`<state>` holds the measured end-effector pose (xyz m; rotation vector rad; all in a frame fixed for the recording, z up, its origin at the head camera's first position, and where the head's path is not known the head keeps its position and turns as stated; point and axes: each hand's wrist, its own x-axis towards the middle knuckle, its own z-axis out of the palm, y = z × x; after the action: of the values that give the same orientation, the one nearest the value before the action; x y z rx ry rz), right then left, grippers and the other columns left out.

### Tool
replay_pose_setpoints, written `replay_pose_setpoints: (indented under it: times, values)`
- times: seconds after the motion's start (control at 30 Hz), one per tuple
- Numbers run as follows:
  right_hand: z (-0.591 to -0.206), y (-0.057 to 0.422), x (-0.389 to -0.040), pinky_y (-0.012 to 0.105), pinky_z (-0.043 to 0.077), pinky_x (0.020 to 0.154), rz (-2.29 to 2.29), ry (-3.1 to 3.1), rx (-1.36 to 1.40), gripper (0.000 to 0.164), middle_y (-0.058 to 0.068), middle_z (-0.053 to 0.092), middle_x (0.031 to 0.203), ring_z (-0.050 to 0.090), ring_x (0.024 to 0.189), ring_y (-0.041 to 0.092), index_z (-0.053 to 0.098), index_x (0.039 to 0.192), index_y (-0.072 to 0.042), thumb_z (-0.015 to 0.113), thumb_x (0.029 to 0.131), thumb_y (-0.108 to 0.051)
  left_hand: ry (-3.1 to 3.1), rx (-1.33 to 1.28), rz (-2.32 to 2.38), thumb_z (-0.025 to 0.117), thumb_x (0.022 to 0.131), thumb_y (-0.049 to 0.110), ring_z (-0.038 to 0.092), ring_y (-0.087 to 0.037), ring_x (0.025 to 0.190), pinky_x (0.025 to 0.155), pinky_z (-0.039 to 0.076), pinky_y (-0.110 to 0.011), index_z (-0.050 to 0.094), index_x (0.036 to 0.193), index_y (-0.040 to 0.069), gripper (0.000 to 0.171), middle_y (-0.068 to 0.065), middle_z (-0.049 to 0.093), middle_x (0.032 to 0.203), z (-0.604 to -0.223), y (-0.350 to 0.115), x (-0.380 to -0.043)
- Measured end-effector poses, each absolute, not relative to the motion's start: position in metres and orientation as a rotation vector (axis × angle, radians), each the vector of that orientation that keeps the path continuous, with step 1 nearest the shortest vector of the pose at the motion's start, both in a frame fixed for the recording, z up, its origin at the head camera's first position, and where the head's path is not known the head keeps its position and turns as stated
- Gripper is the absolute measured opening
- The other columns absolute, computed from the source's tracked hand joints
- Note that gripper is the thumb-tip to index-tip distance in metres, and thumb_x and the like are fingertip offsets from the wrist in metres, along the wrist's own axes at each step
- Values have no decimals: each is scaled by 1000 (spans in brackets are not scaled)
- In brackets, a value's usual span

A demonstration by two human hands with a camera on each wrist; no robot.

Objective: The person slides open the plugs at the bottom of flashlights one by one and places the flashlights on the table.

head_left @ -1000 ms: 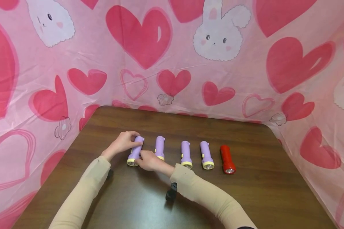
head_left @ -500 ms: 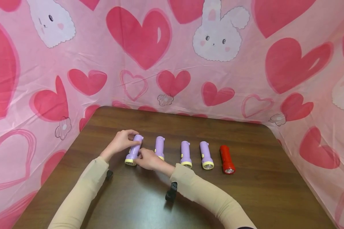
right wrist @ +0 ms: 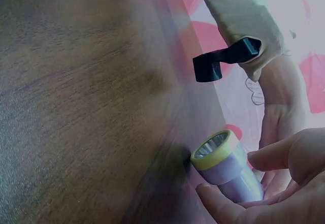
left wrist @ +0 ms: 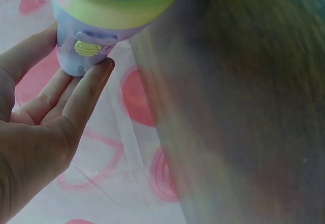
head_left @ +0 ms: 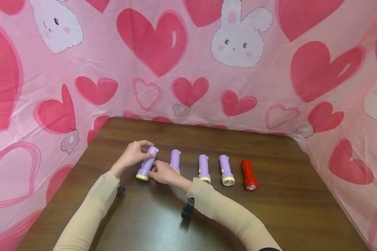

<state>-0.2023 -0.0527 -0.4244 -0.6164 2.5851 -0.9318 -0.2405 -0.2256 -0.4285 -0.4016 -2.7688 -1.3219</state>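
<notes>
At the row's left end, a purple flashlight (head_left: 148,163) with a yellow rim points toward me. My left hand (head_left: 133,155) grips its tail end, thumb on the near side. In the left wrist view, the same flashlight (left wrist: 68,36) shows its yellow switch above the fingers of my left hand (left wrist: 40,137). My right hand (head_left: 164,172) is at the flashlight's right side, fingertips close to the yellow head. In the right wrist view, thumb and finger of my right hand (right wrist: 299,168) are spread on either side of the flashlight (right wrist: 231,170).
To the right, a second purple flashlight (head_left: 175,160) is partly hidden by the right hand. Beyond it lie a third purple flashlight (head_left: 203,167), another purple flashlight (head_left: 225,169) and a red flashlight (head_left: 249,174). Heart-patterned pink cloth (head_left: 182,45) rises behind the wooden table (head_left: 270,216).
The held flashlight has shifted slightly left, slanting more, and its lens has turned out of the head view. The right hand's fingertips have drawn back slightly up its side.
</notes>
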Motion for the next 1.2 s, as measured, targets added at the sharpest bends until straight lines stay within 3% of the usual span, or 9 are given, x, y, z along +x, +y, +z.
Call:
replay_pose_setpoints:
  times: [0.47,0.77,1.03,1.2]
  values:
    - [-422,-50,-202,17,45,63,-1060,2546,-575,36,11,75,100,61,75,9,57,118,2,67,90,-18,-2706,-306,-1393,79,83,14,71,-35,102,82,58,-43,66,118,0,40,-23,72,111,-421,-223,-235]
    - [-417,-43,-206,20,48,70,-1166,2569,-594,36,14,73,101,64,84,14,58,116,4,67,90,-19,-2638,-239,-1571,77,86,17,69,-37,110,89,58,-43,64,124,0,43,-25,69,121,-411,-220,-235]
    - [-411,-33,-210,30,57,80,-1275,2562,-605,38,17,73,104,70,93,24,61,117,7,67,91,-21,-2525,-182,-1705,76,87,16,67,-38,114,96,54,-46,62,128,1,46,-24,65,128,-405,-214,-238]
    - [-408,-28,-210,33,58,84,-1326,2549,-576,39,20,71,110,70,100,28,58,118,7,67,92,-21,-2451,-143,-1752,76,87,15,66,-38,114,90,55,-33,62,126,0,44,-23,64,128,-407,-209,-239]
